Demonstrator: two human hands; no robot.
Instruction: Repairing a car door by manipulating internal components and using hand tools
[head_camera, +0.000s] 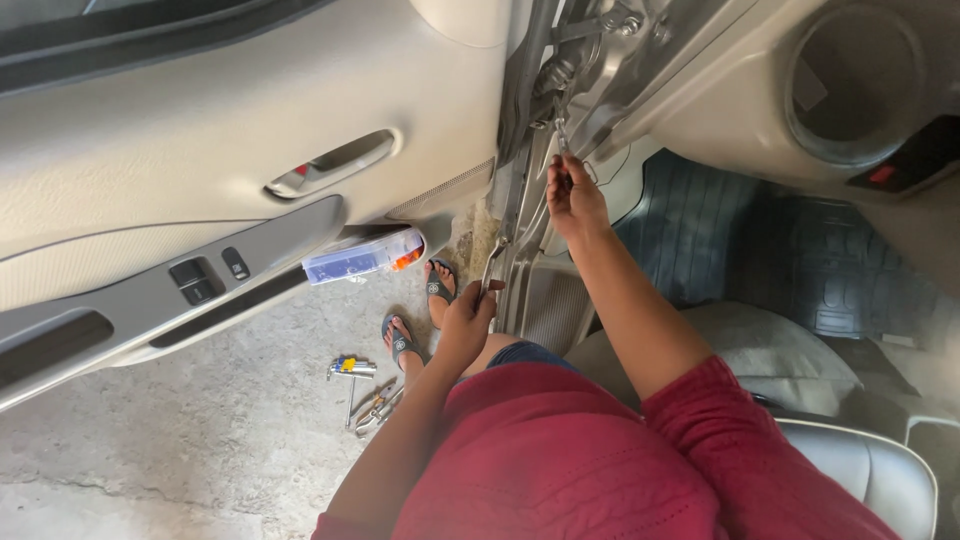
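Two hands: right hand (572, 197) grips tool (562, 135); left hand (468, 318) wrench (491, 262).

Matt beige plastic door panel (200, 150), rough concrete floor (200, 440), shiny metal wrench (492, 262).

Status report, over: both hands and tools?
Right hand shut on thin metal tool at door hinge. Left hand grips steel spanner. Nothing blocking.
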